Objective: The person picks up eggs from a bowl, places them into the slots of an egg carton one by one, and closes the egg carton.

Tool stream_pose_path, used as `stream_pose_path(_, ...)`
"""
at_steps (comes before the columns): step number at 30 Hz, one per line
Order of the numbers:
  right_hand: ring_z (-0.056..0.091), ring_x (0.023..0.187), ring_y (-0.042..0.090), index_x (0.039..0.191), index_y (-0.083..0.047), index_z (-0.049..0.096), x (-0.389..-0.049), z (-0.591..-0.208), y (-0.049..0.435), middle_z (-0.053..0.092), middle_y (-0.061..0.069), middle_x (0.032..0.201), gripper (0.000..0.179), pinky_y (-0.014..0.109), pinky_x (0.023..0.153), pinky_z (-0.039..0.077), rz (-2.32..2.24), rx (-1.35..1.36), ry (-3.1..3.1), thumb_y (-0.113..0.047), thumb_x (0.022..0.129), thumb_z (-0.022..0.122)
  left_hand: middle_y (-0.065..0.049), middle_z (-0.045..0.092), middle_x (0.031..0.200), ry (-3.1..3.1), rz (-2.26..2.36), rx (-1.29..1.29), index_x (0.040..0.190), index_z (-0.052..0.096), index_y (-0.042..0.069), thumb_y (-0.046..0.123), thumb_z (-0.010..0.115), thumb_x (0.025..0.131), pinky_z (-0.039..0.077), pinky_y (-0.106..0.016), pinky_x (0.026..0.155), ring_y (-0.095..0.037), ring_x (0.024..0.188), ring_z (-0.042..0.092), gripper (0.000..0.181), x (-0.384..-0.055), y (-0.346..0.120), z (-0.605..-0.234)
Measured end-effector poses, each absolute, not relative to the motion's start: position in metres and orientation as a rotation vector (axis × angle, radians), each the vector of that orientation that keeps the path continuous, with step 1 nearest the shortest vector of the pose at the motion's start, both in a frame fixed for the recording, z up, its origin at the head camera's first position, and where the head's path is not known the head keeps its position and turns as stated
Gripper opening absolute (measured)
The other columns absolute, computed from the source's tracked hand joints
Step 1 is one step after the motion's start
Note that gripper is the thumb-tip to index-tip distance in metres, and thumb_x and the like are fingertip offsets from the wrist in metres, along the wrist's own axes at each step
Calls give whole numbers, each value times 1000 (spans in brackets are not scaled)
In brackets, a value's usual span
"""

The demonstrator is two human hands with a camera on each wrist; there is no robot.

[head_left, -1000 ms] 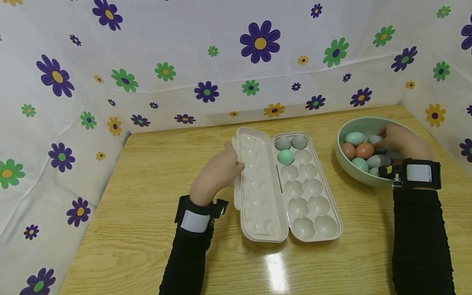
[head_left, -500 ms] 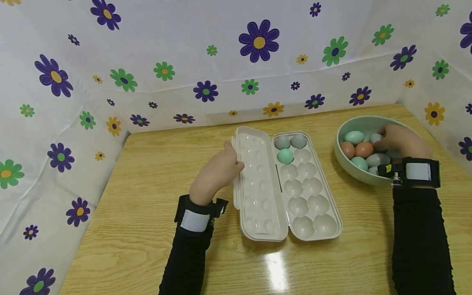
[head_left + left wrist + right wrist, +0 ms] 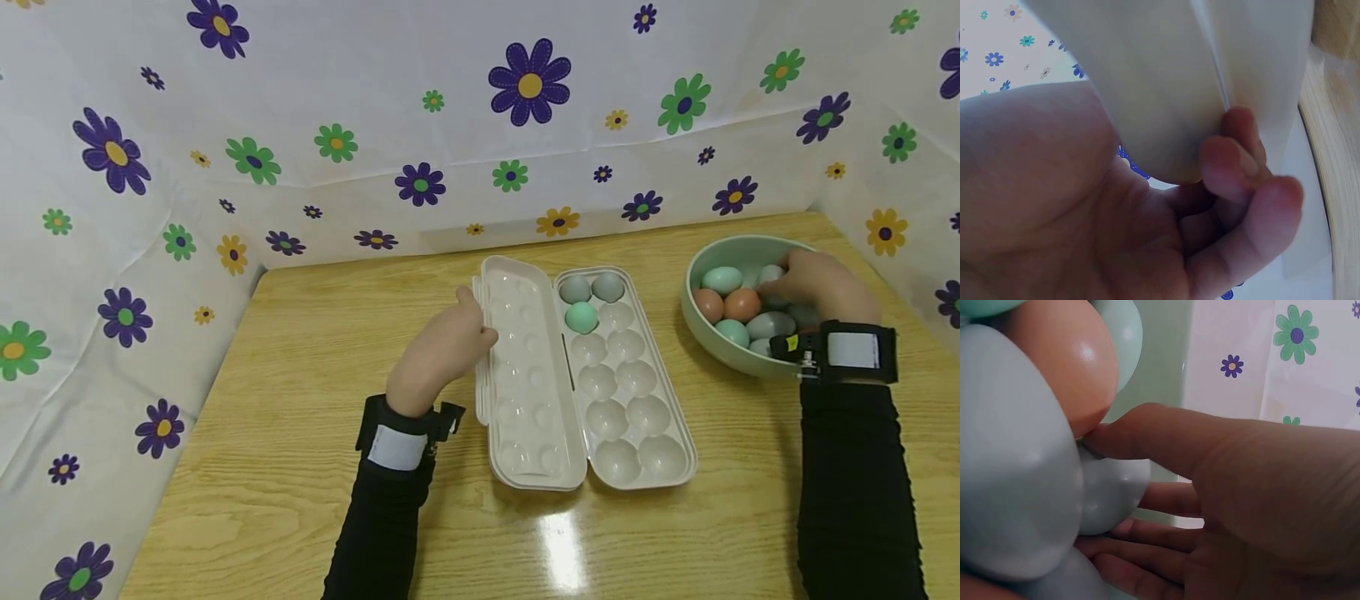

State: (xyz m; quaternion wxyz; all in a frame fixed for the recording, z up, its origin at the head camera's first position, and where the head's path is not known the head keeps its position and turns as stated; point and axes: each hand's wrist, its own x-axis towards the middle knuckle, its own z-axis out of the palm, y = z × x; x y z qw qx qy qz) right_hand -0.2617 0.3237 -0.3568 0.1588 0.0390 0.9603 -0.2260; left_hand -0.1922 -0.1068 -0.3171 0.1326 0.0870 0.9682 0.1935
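Observation:
A white plastic egg carton (image 3: 662, 457) lies unfolded, its lid (image 3: 525, 379) on the left. Two grey eggs (image 3: 608, 287) fill the far row of cups, and one mint-green egg (image 3: 581, 317) sits in the second row. My left hand (image 3: 441, 354) holds the lid's left edge; in the left wrist view its fingers (image 3: 1235, 165) curl round the edge. Inside the pale green bowl (image 3: 705, 350), my right hand (image 3: 825, 287) has thumb and fingers round a grey egg (image 3: 1113, 494), as the right wrist view shows. The head view hides most of those fingertips.
Several brown, grey and mint eggs crowd the bowl, including a brown egg (image 3: 742, 305) close beside my right thumb. A wooden table (image 3: 300, 367) carries everything. White flower-printed cloth (image 3: 450, 100) stands behind and at both sides.
My right hand has shifted very slightly within the bowl. The left hand, the carton and its eggs stay as they were.

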Motion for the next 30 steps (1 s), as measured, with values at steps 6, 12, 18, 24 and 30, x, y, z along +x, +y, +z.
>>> stream_pose_path(6,46,92,47,122,19,43,-265,-358,324,48,39,112,61,61,76,44,-651,114,2794,-33,92,54,-1,40,60,2808,566,245,149,8,-18,15,47,97,27,-22,42,-12,47,38,73,-191,-107,-317)
stream_pose_path(12,44,95,50,125,22,38,-267,-359,323,45,42,116,65,65,78,44,-690,123,2836,-31,91,54,-1,40,60,2803,572,245,149,7,-18,15,47,97,27,-21,41,-12,46,37,73,-192,-107,-318)
stream_pose_path(18,43,101,54,133,22,34,-268,-358,323,43,45,121,71,71,87,41,-689,107,2846,-34,93,53,-2,41,60,2812,565,253,149,9,-19,14,47,97,27,-21,41,-12,47,38,72,-192,-106,-317)
stream_pose_path(24,44,101,54,134,23,33,-269,-355,322,43,46,120,74,71,86,41,-672,101,2863,-35,92,53,-2,41,61,2818,566,261,148,10,-19,14,47,97,27,-21,42,-12,48,39,72,-191,-106,-316)
stream_pose_path(30,44,100,53,133,22,32,-267,-354,323,43,45,120,74,70,84,42,-689,120,2876,-35,92,53,-2,41,60,2816,571,264,148,9,-19,14,47,97,27,-21,41,-12,47,38,72,-191,-107,-316)
